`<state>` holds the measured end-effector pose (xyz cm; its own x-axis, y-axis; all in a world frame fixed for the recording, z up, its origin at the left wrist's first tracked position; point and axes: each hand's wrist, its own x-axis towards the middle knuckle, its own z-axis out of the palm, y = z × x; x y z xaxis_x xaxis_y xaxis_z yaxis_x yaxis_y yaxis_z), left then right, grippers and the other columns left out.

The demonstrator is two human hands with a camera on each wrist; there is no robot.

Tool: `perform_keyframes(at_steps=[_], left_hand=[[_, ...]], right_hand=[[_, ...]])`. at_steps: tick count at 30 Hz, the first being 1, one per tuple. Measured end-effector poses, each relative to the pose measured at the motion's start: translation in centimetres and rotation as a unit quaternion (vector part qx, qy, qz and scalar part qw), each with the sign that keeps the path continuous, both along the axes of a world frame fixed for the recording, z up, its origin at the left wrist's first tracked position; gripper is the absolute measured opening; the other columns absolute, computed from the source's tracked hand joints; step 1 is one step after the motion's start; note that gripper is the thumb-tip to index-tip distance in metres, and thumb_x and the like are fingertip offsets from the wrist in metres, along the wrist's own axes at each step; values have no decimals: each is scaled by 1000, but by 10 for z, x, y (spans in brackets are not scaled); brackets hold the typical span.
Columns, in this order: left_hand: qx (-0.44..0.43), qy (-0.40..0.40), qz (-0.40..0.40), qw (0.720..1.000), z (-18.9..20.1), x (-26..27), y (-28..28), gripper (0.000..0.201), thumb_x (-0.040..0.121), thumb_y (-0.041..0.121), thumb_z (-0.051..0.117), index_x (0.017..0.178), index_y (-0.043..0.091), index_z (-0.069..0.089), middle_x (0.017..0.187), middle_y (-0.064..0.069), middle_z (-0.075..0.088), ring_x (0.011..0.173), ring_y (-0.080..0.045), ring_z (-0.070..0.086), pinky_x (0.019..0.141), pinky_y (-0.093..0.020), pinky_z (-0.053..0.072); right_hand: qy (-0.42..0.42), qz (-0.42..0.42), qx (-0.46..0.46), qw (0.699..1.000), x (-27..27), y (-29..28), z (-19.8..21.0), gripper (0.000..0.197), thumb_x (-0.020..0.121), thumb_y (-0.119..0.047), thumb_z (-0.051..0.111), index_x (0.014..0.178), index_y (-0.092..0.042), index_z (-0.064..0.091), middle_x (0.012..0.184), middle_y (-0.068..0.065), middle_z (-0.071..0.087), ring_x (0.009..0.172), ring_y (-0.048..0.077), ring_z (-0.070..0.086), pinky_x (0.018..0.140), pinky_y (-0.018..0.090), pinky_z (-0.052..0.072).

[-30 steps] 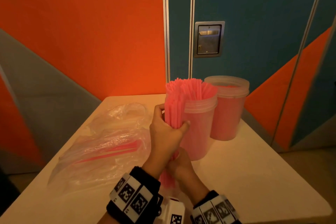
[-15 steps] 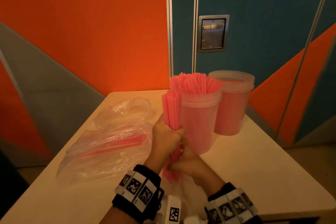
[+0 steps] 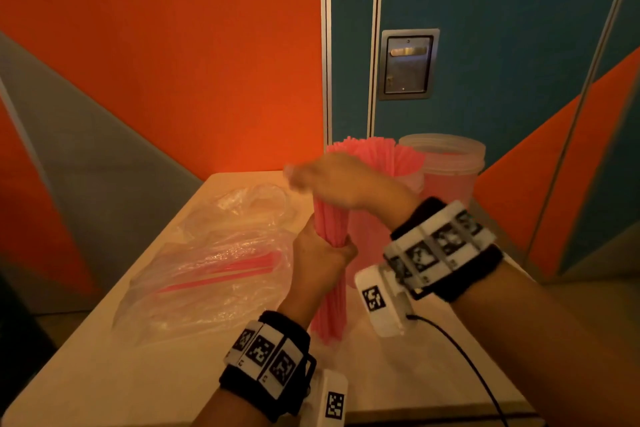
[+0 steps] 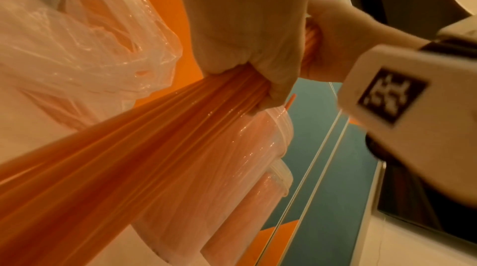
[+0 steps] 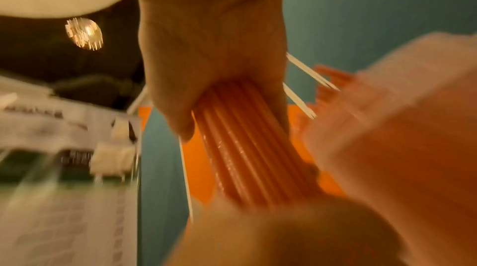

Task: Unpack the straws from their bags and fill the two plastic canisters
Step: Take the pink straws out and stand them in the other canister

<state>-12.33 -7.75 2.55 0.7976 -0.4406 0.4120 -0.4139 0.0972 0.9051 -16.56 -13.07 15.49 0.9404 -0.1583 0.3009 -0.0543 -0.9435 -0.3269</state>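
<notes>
Gripped in your left hand (image 3: pixel 320 258) is a bundle of pink straws (image 3: pixel 330 229), fingers curled tight round its middle so it stands nearly upright above the table (image 3: pixel 104 367), its lower ends hanging free below your fist. Your right hand (image 3: pixel 332 180) sits on the same bundle higher up, closed over the upper part; it is blurred in the head view, but your right wrist view shows the palm and thumb wrapped round the straws. Just behind the bundle stands the near canister (image 3: pixel 374 239), already packed with straws that fan out above its rim. Beside it, to the right and further back, is the second canister (image 3: pixel 450 170), pink inside. To your left, a crumpled clear plastic bag (image 3: pixel 214 263) lies on the table with a few pink straws showing through it.
</notes>
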Motion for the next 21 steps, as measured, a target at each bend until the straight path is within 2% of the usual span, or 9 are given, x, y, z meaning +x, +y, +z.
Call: perform_keyframes(at_steps=[2, 3, 7, 9, 13, 16, 17, 19, 21], left_hand=[[3, 4, 5, 1000, -1, 2, 0, 35, 68, -6, 66, 70, 24, 47, 60, 5, 52, 52, -10, 49, 43, -17, 40], [2, 6, 4, 1000, -1, 2, 0, 34, 68, -5, 66, 70, 23, 47, 61, 4, 52, 52, -10, 49, 43, -18, 40], [-2, 4, 4, 1000, -2, 3, 3, 35, 71, -4, 69, 73, 24, 48, 63, 3, 53, 52, -8, 50, 45, -18, 42], [0, 3, 4, 1000, -4, 5, 1, 34, 70, -2, 71, 74, 24, 50, 66, -1, 56, 57, -13, 53, 50, -25, 46], [1, 5, 24, 1000, -8, 10, -3, 32, 68, 3, 76, 89, 18, 56, 82, -10, 68, 73, -25, 66, 63, -40, 55], [-6, 43, 16, 999, -25, 7, -2, 49, 66, 6, 79, 103, 20, 51, 87, 2, 65, 74, -11, 64, 59, -23, 54], [2, 60, 10, 998, -32, 5, -1, 50, 64, 10, 79, 104, 20, 51, 87, 2, 65, 74, -12, 64, 58, -21, 52], [32, 66, -4, 997, -41, 2, -1, 39, 64, 14, 78, 97, 17, 56, 82, -1, 65, 73, -19, 64, 58, -21, 50], [72, 25, -7, 997, -39, 3, -1, 26, 73, 9, 75, 92, 13, 57, 74, -1, 62, 64, -16, 60, 52, -15, 46]], right_hand=[[2, -17, -59, 998, 8, 1, -12, 47, 97, -42, 34, 100, -11, 69, 107, 12, 67, 101, 28, 60, 90, 38, 47], [-4, -18, -57, 998, 10, 0, -13, 45, 96, -40, 36, 96, -11, 70, 104, 10, 68, 97, 27, 61, 87, 39, 48], [4, 14, 10, 1000, 12, -1, 1, 46, 96, -40, 35, 99, -11, 70, 110, 6, 68, 100, 23, 61, 91, 40, 48], [-15, 12, 8, 1000, 12, 1, 2, 47, 95, -42, 34, 99, -10, 68, 107, 6, 68, 99, 23, 60, 90, 39, 48], [9, -31, -150, 988, 13, 7, -12, 38, 87, -46, 46, 96, -15, 66, 100, 5, 66, 94, 25, 58, 74, 30, 43], [-17, -38, -168, 985, 15, 7, -15, 32, 87, -39, 50, 95, -13, 65, 101, 7, 65, 92, 26, 58, 71, 31, 41], [-21, -45, -171, 984, 15, 6, -15, 30, 87, -35, 50, 94, -11, 64, 101, 8, 65, 90, 27, 57, 70, 30, 41], [-27, -61, -173, 983, 15, 3, -17, 24, 88, -28, 49, 91, -8, 62, 98, 10, 64, 85, 29, 56, 68, 30, 39], [-29, -88, -170, 981, 13, -2, -19, 22, 88, -27, 49, 90, -8, 60, 91, 9, 59, 86, 29, 57, 66, 31, 38]])
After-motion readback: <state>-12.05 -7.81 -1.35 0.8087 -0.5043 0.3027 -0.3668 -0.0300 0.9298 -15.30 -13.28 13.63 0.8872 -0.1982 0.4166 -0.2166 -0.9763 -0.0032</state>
